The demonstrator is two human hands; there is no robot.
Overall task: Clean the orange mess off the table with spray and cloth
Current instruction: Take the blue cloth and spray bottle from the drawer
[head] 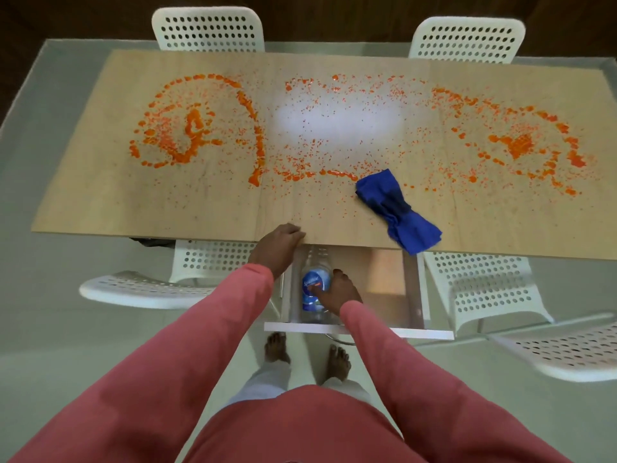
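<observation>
Our right hand [339, 290] grips a clear bottle [314, 289] in the open drawer [384, 279]; its blue label is blurred. Our left hand [278, 243] rests relaxed on the desk's [167, 208] near edge.

Long salmon-pink sleeves [213, 329] run to the wrists, matching the pink top [300, 426]. Pale trousers [263, 379] below the top; feet [339, 362] are bare.
</observation>
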